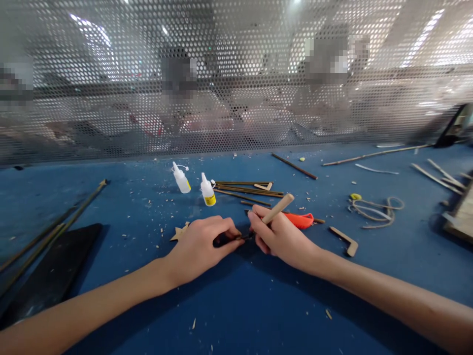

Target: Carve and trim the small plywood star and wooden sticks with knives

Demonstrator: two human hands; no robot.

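Pinched between the thumb and fingers of my left hand (201,241) is the end of a small brown stick piece (241,237), mostly hidden by the fingers. My right hand (283,239) is closed in a pen-like grip around a wooden-handled carving tool (278,208). Its dark tip meets or nearly meets the stick piece; contact is hard to make out. A wooden star (179,233) lies partly behind my left hand. Just beyond my right hand lies an orange-handled tool (301,220), its other end hidden.
Two white glue bottles (181,178) stand beyond my left hand, near several brown sticks (247,189). An L-shaped wooden piece (345,240) and tangled cord (380,212) lie right. A black flat object (55,266) and long sticks lie left. A perforated metal screen (236,113) bounds the back.
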